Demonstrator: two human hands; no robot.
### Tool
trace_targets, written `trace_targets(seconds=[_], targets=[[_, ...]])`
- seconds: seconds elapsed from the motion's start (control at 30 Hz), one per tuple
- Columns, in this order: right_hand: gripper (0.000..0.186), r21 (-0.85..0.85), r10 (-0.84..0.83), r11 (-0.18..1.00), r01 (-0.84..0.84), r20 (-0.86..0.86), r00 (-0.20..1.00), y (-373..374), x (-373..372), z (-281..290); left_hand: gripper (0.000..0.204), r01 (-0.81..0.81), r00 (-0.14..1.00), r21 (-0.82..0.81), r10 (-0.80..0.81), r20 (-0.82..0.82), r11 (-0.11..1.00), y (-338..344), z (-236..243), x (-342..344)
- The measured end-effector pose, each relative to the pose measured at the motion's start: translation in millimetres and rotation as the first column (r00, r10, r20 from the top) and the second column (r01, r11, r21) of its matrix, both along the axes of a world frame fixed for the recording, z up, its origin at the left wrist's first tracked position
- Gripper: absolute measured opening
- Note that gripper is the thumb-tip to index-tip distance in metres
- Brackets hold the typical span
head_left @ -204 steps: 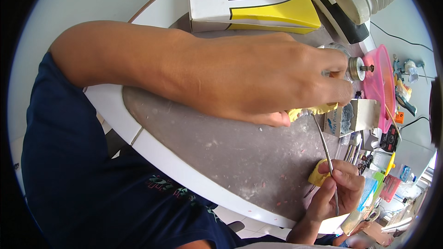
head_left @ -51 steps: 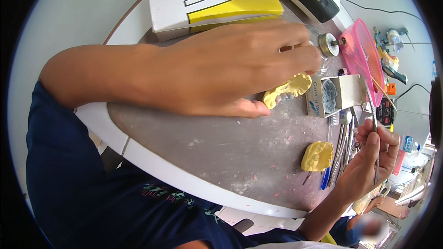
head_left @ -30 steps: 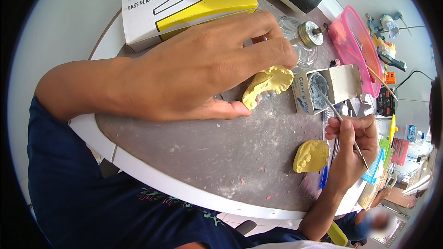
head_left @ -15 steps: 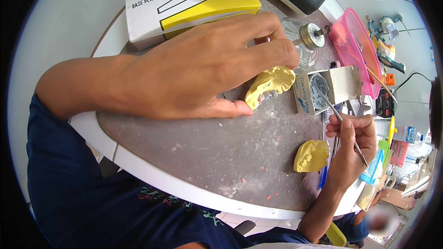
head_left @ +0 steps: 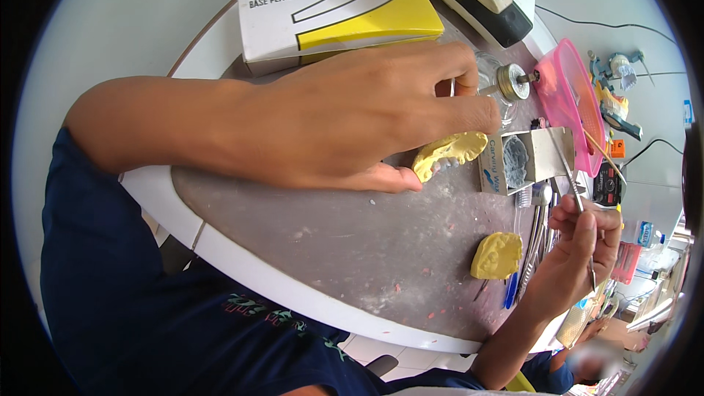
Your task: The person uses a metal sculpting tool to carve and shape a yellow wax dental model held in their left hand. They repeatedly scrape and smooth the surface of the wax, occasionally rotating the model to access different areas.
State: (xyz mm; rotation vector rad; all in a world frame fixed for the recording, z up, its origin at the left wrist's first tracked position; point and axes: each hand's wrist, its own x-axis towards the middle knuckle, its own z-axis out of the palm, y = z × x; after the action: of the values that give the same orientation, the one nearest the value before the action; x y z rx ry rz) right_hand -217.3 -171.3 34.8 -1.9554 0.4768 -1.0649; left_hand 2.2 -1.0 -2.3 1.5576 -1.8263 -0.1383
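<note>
My left hand (head_left: 367,114) is closed on a yellow plaster dental cast (head_left: 456,149), gripping it between thumb and fingers just above the table. Small grey patches (head_left: 445,164) sit along the cast's lower edge; my hand covers its left part. In my right hand (head_left: 579,246) is a thin metal wax carver (head_left: 563,152), pinched between thumb and fingers, its upper end pointing up past the open carton. Grey-blue wax (head_left: 515,160) fills part of that small carton (head_left: 551,154). A second yellow cast (head_left: 497,256) lies on the table, left of my right hand.
Behind my left hand stands a white and yellow box (head_left: 341,18). A glass spirit lamp (head_left: 512,82) is beside my left fingertips, with a pink basket (head_left: 568,95) farther right. Metal instruments (head_left: 539,231) and a blue pen (head_left: 511,290) lie near my right wrist. Another person (head_left: 565,367) is at lower right.
My right hand has drawn the carver away from the wax, off to the right. The cast in my left hand looks tilted further, showing less of its inner face. The whole view has shifted slightly.
</note>
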Motion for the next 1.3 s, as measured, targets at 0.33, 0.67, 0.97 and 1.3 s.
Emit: trace_targets(seconds=[0.33,0.67,0.97,1.3], targets=[[0.014,-0.021,0.007,1.0,-0.005,0.076,0.997,4,38,8,0.065,-0.006,1.0,-0.165,0.007,0.008,0.986,-1,-8,1],[0.022,-0.179,0.301,0.93,-0.32,-0.126,0.945,36,-31,-20,0.036,0.11,0.99,-0.079,-0.117,-0.084,0.991,7,5,0],[0.014,-0.15,0.286,0.931,-0.332,-0.263,0.922,39,-17,-21,0.032,0.11,0.99,-0.118,-0.119,-0.072,0.987,4,2,0],[0.014,-0.143,0.276,0.937,-0.318,-0.251,0.928,39,-14,-25,0.032,0.115,0.99,-0.1,-0.122,-0.072,0.988,4,1,1]])
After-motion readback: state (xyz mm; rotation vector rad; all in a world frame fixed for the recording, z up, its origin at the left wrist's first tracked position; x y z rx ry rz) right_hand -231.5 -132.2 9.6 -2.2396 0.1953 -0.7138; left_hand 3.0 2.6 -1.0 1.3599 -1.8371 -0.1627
